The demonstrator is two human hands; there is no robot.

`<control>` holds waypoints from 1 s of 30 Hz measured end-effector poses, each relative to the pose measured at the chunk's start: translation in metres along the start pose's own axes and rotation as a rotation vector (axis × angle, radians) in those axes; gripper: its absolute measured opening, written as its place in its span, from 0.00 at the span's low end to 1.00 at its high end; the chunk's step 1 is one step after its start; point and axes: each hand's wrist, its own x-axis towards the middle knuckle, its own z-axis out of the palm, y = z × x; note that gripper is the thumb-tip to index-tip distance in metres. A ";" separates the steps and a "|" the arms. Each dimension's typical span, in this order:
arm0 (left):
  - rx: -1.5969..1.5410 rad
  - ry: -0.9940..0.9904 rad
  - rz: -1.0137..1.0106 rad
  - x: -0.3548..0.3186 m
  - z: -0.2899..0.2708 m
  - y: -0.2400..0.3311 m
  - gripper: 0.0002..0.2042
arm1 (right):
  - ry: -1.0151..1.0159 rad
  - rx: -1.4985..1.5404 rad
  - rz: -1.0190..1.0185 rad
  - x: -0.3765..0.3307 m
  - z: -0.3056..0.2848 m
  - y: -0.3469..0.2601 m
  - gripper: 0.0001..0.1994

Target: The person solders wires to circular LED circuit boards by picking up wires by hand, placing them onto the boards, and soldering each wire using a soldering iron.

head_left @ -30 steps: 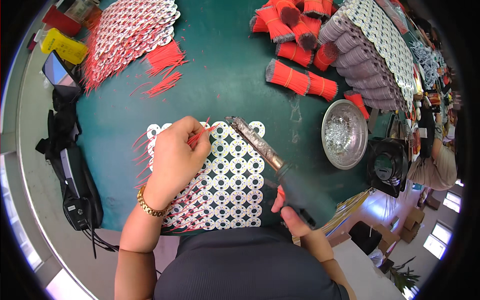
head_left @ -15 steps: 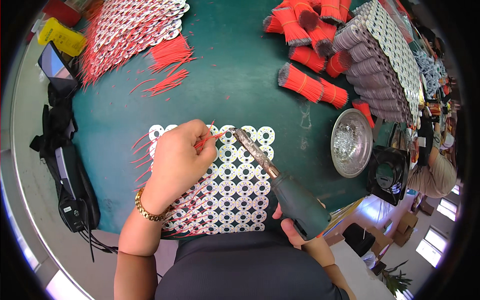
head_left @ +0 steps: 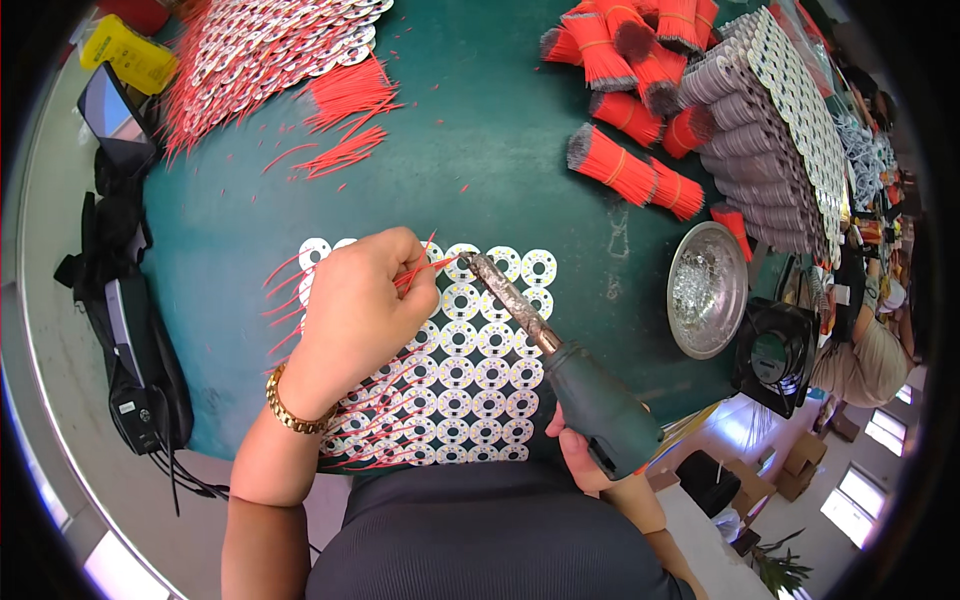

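My left hand (head_left: 368, 295) pinches several thin red wires (head_left: 410, 277) above a panel of round white circuit boards (head_left: 458, 373) on the green table. One wire's end reaches a ring-shaped board in the top row. My right hand (head_left: 578, 450) is wrapped round the dark green handle of a soldering iron (head_left: 603, 405). Its scorched metal barrel points up and left, with the tip at that same board, by the wire's end. Red wires stick out from boards in the left columns; my left hand and forearm hide part of these.
Stacked boards with red wires (head_left: 275, 60) and loose red wires (head_left: 350, 95) lie at the far left. Bundled red wires (head_left: 612, 165) and a tall stack of boards (head_left: 790, 110) stand far right. A metal bowl (head_left: 708, 290) sits beside a black fan (head_left: 775, 350). Another person's arm (head_left: 865, 360) shows beyond.
The view has shifted slightly. Both hands keep their holds, and the iron's tip stays at the same top-row board with the wire end beside it.
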 end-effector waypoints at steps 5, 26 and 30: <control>0.023 0.000 0.042 0.000 -0.003 -0.001 0.05 | -0.083 -0.202 -0.128 0.002 -0.007 0.002 0.09; -0.172 0.042 0.013 -0.010 -0.012 0.024 0.05 | -0.021 0.203 -0.001 -0.010 0.000 0.015 0.25; -0.091 0.063 0.042 -0.012 0.003 0.015 0.06 | 0.012 0.179 -0.045 -0.014 0.000 0.022 0.25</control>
